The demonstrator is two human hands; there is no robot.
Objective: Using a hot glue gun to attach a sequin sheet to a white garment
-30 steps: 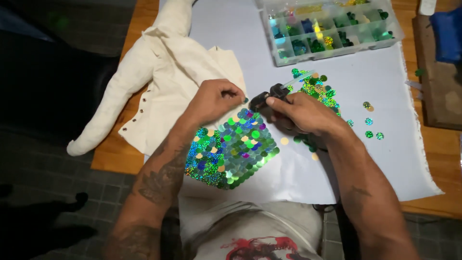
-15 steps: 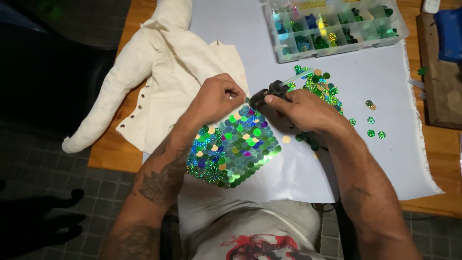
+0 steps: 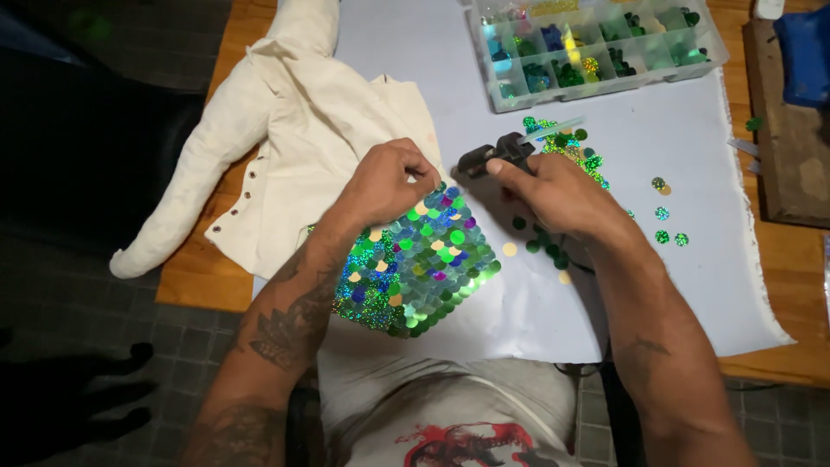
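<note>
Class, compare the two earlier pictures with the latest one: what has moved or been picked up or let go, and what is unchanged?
Almost nothing changed. The left hand still pinches the top edge of the sequin patch, and the right hand still grips the black glue gun. The cream garment and bead box stayed put.

Bare, sleeveless forearms, the left one tattooed with dark patterns; grey shirt bearing a red print.

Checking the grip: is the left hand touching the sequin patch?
Touching. The head view shows the left hand with its fingertips pinched on the top edge of the sequin patch.
</note>
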